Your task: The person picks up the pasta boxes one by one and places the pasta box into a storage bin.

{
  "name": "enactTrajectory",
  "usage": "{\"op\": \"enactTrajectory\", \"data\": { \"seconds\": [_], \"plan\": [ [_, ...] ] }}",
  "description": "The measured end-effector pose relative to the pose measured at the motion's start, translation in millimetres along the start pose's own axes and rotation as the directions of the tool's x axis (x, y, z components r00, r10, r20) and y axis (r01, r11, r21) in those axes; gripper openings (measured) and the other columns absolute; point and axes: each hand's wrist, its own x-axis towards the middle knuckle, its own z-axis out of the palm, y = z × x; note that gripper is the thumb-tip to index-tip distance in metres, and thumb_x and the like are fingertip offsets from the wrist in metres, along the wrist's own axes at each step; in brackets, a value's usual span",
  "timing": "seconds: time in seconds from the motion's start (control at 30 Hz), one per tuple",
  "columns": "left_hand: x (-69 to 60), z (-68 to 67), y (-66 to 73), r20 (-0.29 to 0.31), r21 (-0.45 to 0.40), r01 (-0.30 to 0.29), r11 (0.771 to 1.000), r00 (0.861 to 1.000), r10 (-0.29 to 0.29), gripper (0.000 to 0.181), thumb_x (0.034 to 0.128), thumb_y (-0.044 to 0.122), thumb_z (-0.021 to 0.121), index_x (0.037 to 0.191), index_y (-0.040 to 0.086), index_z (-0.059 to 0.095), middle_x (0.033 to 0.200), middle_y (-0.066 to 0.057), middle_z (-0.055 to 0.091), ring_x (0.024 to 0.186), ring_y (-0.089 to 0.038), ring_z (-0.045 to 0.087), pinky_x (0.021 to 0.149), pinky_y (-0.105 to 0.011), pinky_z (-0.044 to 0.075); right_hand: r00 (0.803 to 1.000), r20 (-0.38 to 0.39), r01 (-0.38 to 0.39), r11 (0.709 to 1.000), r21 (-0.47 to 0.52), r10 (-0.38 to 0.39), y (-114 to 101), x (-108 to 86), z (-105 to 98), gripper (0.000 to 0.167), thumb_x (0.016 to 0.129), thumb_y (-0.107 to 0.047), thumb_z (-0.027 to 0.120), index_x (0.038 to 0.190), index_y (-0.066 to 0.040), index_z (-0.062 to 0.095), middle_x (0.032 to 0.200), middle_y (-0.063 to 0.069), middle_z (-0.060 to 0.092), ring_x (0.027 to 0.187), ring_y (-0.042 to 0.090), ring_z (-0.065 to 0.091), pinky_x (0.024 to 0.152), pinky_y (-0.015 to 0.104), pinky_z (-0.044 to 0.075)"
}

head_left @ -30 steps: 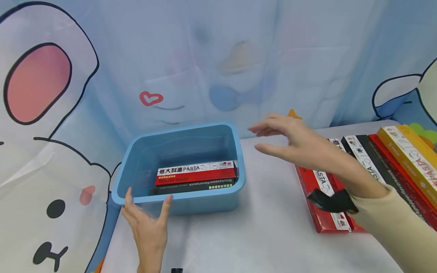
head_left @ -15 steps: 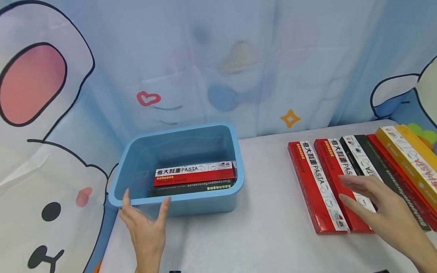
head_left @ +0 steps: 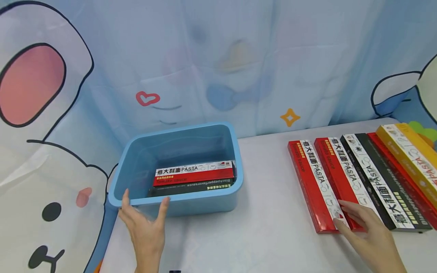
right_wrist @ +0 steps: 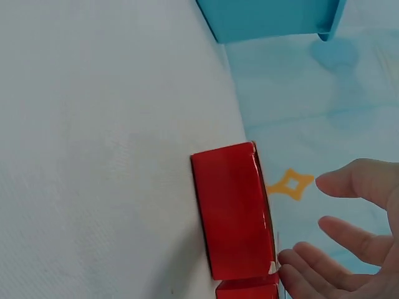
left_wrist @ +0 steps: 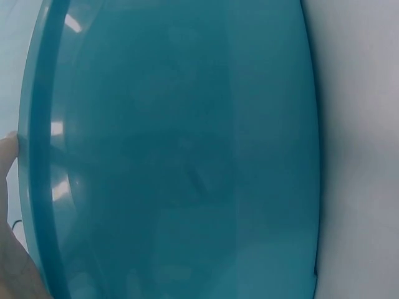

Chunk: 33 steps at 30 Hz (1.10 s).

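My left hand (head_left: 145,235) rests at the near-left rim of a blue plastic bin (head_left: 205,203), thumb and fingers spread and touching the rim. Inside the bin lie a red tomato-sauce pasta box (head_left: 194,176) and a black pepper one (head_left: 194,187). My right hand (head_left: 370,237) hovers over the near ends of two red pasta boxes, the left one (head_left: 312,189) and its neighbour (head_left: 341,174). Its thumb and fingers are apart with nothing held. The right wrist view shows the end of a red box (right_wrist: 234,212) beside the fingertips.
Right of the red boxes lie black pasta boxes (head_left: 385,182), then another red box and a yellow box (head_left: 409,151). A printed blue curtain (head_left: 256,68) hangs behind the white table (head_left: 266,227). A small dark object (head_left: 175,271) shows at the bottom edge.
My right hand has moved away from beside the bin, rightward and nearer, then down to the near ends of the red boxes. The left hand stays at the bin rim.
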Motion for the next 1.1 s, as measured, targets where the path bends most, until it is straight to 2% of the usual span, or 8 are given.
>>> {"op": "enactTrajectory", "data": {
  "seconds": [0.13,0.2,0.63,0.73,0.8,0.87,1.0,1.1],
  "plan": [
    [0.0,-1.1,-0.9,0.002,-0.003,0.016,1.0,1.0,-0.016,0.109,0.0879,0.045,0.084,0.165,0.016,0.013,0.154,-0.024,0.024,0.14,-0.046,0.032,0.114,-0.071,0.033,0.999,-0.02,0.03,0.999,-0.015,-0.03,-4.4,-0.5,4.3,0.064,0.097,-0.021,0.076,0.15,0.001,0.048,0.146,0.033,0.042,0.13,0.053,0.037,0.112,0.047,0.047],
    [0.1,-1.7,-1.6,-0.002,-0.001,0.019,1.0,1.0,-0.019,0.109,0.0878,0.046,0.083,0.165,0.016,0.013,0.155,-0.024,0.024,0.14,-0.046,0.032,0.115,-0.071,0.033,0.999,-0.025,0.039,0.999,-0.022,-0.039,-8.1,0.0,6.6,0.064,0.096,-0.019,0.077,0.149,0.001,0.048,0.146,0.034,0.041,0.131,0.054,0.034,0.101,0.076,0.041],
    [-1.9,-2.3,-4.8,-0.022,-0.008,0.009,1.0,1.0,-0.01,0.107,0.0879,0.046,0.083,0.165,0.016,0.014,0.156,-0.023,0.023,0.143,-0.045,0.03,0.117,-0.069,0.031,0.997,-0.05,0.063,0.998,-0.003,-0.063,-15.6,-1.6,16.2,0.06,0.094,-0.011,0.078,0.146,0.003,0.051,0.145,0.035,0.042,0.131,0.055,0.036,0.105,0.077,0.034],
    [-2.0,-1.3,-5.5,-0.027,-0.013,-0.005,1.0,1.0,0.005,0.107,0.0875,0.045,0.083,0.165,0.016,0.015,0.157,-0.023,0.023,0.143,-0.044,0.03,0.118,-0.069,0.03,0.998,-0.055,0.026,1.0,-0.002,-0.027,-16.1,-2.7,18.6,0.065,0.094,-0.016,0.079,0.147,0.005,0.048,0.145,0.035,0.041,0.13,0.054,0.039,0.118,0.032,0.04],
    [-1.6,-0.6,-5.4,-0.029,-0.013,-0.019,1.0,0.999,0.019,0.107,0.0873,0.045,0.084,0.165,0.015,0.015,0.158,-0.023,0.023,0.143,-0.044,0.031,0.117,-0.069,0.031,0.998,-0.061,-0.006,1.0,0.003,0.007,-16.1,-4.0,21.3,0.07,0.094,-0.018,0.08,0.15,0.007,0.045,0.145,0.035,0.041,0.129,0.054,0.042,0.104,0.001,0.027],
    [-0.9,0.2,-5.0,-0.029,-0.014,-0.034,0.999,0.999,0.034,0.107,0.0871,0.045,0.084,0.165,0.015,0.016,0.158,-0.022,0.024,0.143,-0.044,0.032,0.116,-0.069,0.032,0.996,-0.076,-0.042,0.999,0.013,0.042,-16.1,-5.4,25.1,0.077,0.092,-0.02,0.082,0.151,0.009,0.041,0.144,0.035,0.04,0.128,0.053,0.045,0.09,-0.007,0.018],
    [-0.3,1.4,-4.1,-0.025,-0.024,-0.052,0.998,0.998,0.051,0.108,0.0865,0.044,0.084,0.165,0.014,0.017,0.157,-0.022,0.025,0.142,-0.045,0.032,0.115,-0.071,0.033,0.99,-0.065,-0.124,0.992,0.006,0.124,-17.5,-6.4,31.8,0.088,0.091,-0.025,0.082,0.155,0.011,0.032,0.146,0.037,0.035,0.13,0.054,0.039,0.116,0.04,0.042],
    [-0.8,2.2,-4.4,-0.026,-0.03,-0.057,0.998,0.998,0.056,0.108,0.0861,0.042,0.085,0.165,0.013,0.017,0.156,-0.022,0.025,0.142,-0.044,0.032,0.115,-0.071,0.033,0.985,-0.047,-0.163,0.987,-0.004,0.163,-19.6,-3.9,34.9,0.093,0.092,-0.03,0.082,0.156,0.013,0.029,0.147,0.038,0.031,0.131,0.055,0.033,0.106,0.073,0.038]
  ]
}}
